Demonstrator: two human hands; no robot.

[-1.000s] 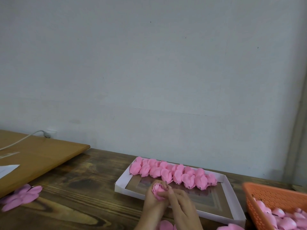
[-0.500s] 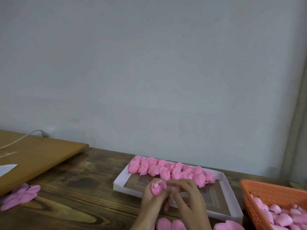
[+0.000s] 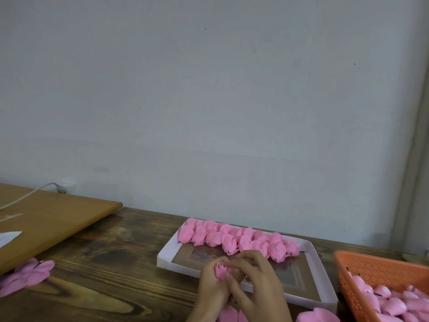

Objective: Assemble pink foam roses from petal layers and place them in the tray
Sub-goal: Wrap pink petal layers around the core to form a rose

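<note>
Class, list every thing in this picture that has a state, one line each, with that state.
pink rose: gripped between both hands, not set in the tray.
left hand: curled round the pink rose.
right hand: fingers curled over the pink rose.
tray: partly filled, finished roses along its far side.
orange basket: holds loose pink pieces.
plug: in the wall socket.
</note>
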